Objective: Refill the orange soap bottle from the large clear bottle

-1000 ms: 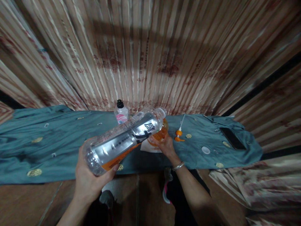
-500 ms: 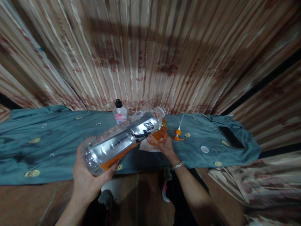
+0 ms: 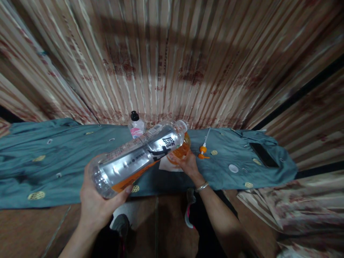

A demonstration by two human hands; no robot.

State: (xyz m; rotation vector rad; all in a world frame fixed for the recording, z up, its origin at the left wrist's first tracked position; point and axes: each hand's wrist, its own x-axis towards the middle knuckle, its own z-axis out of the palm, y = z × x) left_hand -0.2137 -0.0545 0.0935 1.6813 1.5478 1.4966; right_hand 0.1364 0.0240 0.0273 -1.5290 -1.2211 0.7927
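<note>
My left hand (image 3: 96,200) grips the base of a large clear plastic bottle (image 3: 139,157) with a silver and orange label. The bottle is tipped nearly flat, its uncapped mouth over a small orange container (image 3: 182,150). My right hand (image 3: 188,164) is closed round that orange container, which rests on a white paper (image 3: 165,165) on the teal cloth (image 3: 67,161). An orange pump nozzle (image 3: 202,150) with a white tube lies just right of the container. A white bottle cap (image 3: 233,168) lies farther right on the cloth.
A small clear bottle with a black cap and pink label (image 3: 136,126) stands behind the big bottle. A dark phone (image 3: 263,154) lies at the cloth's right end. A striped curtain (image 3: 172,61) hangs behind. Wooden floor and my shoes (image 3: 120,225) are below.
The large bottle's base has lifted and drifted slightly left, tipping it a little more towards the orange container. My right hand stays on the container.
</note>
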